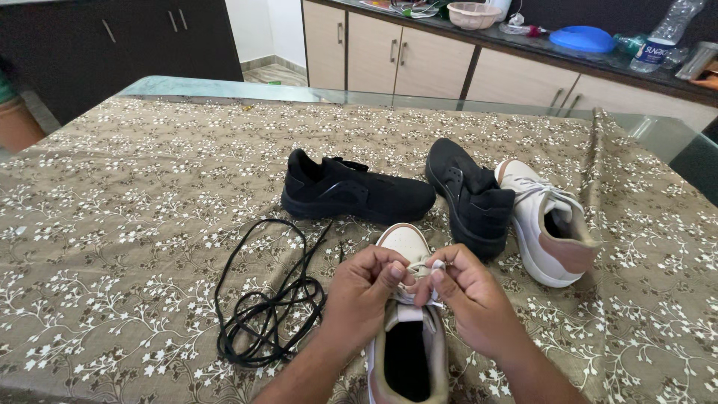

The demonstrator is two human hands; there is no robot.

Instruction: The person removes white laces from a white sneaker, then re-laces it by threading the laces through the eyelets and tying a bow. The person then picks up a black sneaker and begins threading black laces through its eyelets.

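A white sneaker (407,352) with a tan collar lies toe away from me at the table's near edge. Both hands sit over its tongue. My left hand (364,292) pinches the white lace (420,269) from the left. My right hand (467,292) grips the same lace from the right, fingers curled tight. The lace ends are mostly hidden under my fingers.
Loose black laces (262,299) are heaped left of the sneaker. Two black sneakers (355,191) (471,196) and a second white sneaker (550,224) lie further back on the floral tablecloth (134,209). A counter with a bowl (473,13), a blue lid and a bottle runs behind.
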